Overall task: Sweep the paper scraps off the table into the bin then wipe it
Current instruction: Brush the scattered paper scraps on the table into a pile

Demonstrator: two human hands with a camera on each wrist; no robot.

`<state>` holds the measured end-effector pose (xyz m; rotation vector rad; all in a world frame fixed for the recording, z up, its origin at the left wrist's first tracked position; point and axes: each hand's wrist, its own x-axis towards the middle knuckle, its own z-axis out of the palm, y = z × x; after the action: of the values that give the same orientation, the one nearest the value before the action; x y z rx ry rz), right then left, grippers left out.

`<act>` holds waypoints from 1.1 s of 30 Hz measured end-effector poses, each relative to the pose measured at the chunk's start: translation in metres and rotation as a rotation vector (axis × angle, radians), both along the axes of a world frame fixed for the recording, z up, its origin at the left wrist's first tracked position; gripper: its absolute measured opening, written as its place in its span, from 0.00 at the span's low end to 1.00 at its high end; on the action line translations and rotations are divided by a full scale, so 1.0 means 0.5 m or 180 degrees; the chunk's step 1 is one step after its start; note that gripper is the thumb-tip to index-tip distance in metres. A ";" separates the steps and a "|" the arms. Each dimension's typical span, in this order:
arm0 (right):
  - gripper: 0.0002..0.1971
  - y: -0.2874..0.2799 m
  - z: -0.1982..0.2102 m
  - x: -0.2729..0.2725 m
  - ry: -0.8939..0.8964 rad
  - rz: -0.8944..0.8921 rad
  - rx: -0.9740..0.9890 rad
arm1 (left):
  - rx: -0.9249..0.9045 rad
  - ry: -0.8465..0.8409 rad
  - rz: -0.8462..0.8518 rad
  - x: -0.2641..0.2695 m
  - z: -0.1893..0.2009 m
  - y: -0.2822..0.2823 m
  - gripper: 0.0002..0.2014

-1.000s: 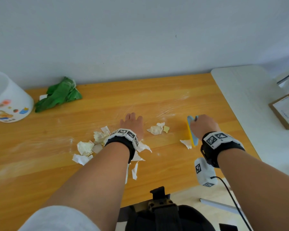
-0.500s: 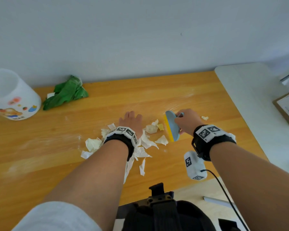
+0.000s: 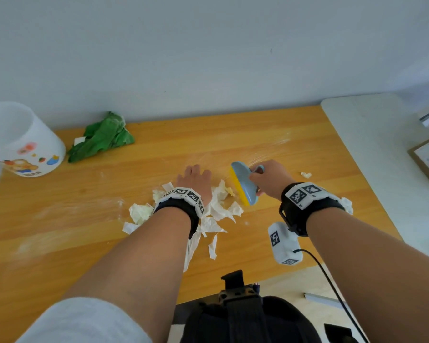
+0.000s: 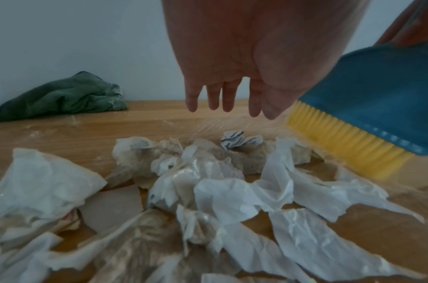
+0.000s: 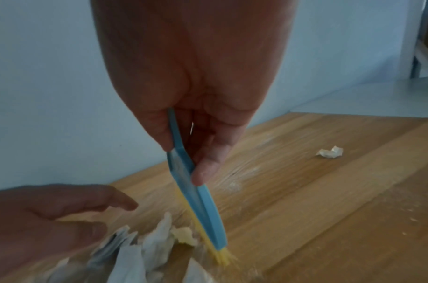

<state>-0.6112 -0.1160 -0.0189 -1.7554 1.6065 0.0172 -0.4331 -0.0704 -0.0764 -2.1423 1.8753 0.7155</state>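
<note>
Crumpling white paper scraps (image 3: 218,211) between flat left hand (image 3: 195,179) and right hand (image 3: 270,179) clutching brush (image 3: 243,184).

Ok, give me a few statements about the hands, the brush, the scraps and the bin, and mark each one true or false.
1. The right hand grips a blue brush with yellow bristles. True.
2. The left hand holds the green cloth. False: the left hand is open over the paper scraps, and the cloth lies apart near the wall.
3. One small scrap lies alone to the right of the brush. True.
4. The white bin stands on the floor. False: it is at the table's far left end.
5. The scraps are already in the bin. False: they are piled on the table.
</note>
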 end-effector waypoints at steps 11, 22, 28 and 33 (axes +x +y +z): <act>0.15 -0.088 0.036 -0.221 0.1394 -0.0725 -0.0971 | 0.0048 0.0054 -0.0070 -0.104 -0.002 -0.040 0.25; 0.26 -0.146 -0.005 -0.289 0.1268 -0.0403 -0.0540 | 0.0089 0.0027 0.0215 -0.197 -0.016 -0.079 0.23; 0.27 -0.144 -0.009 -0.238 0.0612 0.0171 -0.0176 | 0.0151 -0.0057 0.0415 -0.193 -0.013 -0.062 0.24; 0.27 -0.125 -0.019 -0.208 0.0227 0.0173 -0.0212 | 0.0061 -0.0064 0.0431 -0.182 0.004 -0.053 0.24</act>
<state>-0.7153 -0.1786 -0.0284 -1.8684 1.6262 0.0532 -0.5243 -0.0970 -0.0745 -2.2725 1.7193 0.7321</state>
